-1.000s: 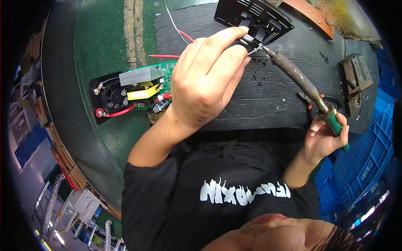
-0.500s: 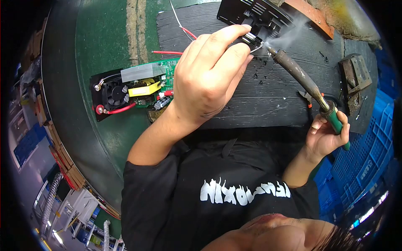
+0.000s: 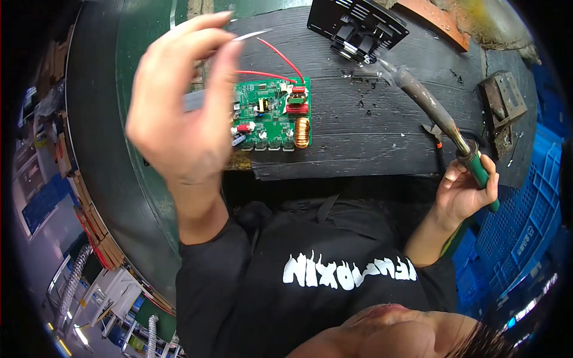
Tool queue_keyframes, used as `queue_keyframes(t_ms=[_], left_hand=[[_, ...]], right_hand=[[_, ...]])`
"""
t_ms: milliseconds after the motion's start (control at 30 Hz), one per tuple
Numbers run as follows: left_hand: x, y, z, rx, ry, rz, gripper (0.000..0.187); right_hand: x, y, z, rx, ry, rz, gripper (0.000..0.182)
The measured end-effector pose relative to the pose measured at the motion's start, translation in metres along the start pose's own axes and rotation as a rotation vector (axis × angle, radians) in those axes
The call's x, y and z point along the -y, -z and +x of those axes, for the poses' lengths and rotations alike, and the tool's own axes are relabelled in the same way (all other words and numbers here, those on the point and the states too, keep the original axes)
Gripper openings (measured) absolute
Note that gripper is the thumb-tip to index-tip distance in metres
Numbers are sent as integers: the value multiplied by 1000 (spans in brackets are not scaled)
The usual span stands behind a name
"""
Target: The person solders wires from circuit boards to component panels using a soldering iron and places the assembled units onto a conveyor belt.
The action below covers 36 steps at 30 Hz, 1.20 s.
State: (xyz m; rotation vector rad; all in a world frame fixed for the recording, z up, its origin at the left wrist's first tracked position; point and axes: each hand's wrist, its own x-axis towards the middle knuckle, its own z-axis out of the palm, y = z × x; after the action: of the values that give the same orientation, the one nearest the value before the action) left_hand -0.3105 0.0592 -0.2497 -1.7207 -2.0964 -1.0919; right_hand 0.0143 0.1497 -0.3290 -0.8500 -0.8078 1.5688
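Note:
My left hand (image 3: 185, 107), blurred by motion, is raised over the left part of a green circuit board (image 3: 271, 128). A thin silvery strand of solder wire (image 3: 253, 34) sticks out from between its thumb and fingers. My right hand (image 3: 462, 194) is closed around the green handle of a soldering iron (image 3: 430, 104). The iron's tip is at the lower edge of a black slotted metal panel (image 3: 364, 24) with black fittings, and a little smoke rises there. Two red wires (image 3: 283, 56) run up from the board, which has a copper coil (image 3: 302, 132).
Side cutters (image 3: 434, 134) lie near the iron. A worn metal block (image 3: 504, 104) stands at the right, and an orange-brown bar (image 3: 436, 22) lies behind. Dark crumbs are scattered on the black mat (image 3: 352, 149). Blue crates (image 3: 519, 227) stand beside the table.
My left hand has moved away from the black panel to the left, taking the solder wire with it. More of the circuit board shows. The soldering iron has hardly moved.

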Motion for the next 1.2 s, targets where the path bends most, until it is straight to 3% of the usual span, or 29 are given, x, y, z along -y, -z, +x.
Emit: queue_keyframes(t_ms=[100,200,233,333,400,733,800,867,933,1000,1067,1200], left_hand=[[28,28,-6,145,245,135,10],[53,51,-12,470,86,731,17],[54,49,-19,408,-1,851,21],[40,41,-25,358,-19,574,23],[13,28,-31,323,-23,651,17],[-20,-20,-51,-56,119,610,19],[-12,-26,-56,-27,130,307,21],[-7,-32,-56,-51,113,214,19],[-2,-35,-53,23,-77,-78,14],[-6,-39,-55,69,-122,-129,10],[-10,-43,-58,146,56,-270,10],[-15,-51,-49,189,563,-766,9]], right_hand=[[5,7,-2,16,-1,25,43],[7,13,-2,-8,8,37,44],[8,14,-3,-44,11,27,44],[10,20,-4,-40,21,34,44],[11,22,-7,-33,33,42,44],[21,47,-34,-64,133,66,44],[21,52,-42,-66,148,87,45],[22,55,-51,-78,159,106,45],[23,55,-57,-78,158,101,44],[24,48,-64,-113,165,90,43],[23,44,-64,-148,181,82,43],[24,37,-63,13,147,97,43]])
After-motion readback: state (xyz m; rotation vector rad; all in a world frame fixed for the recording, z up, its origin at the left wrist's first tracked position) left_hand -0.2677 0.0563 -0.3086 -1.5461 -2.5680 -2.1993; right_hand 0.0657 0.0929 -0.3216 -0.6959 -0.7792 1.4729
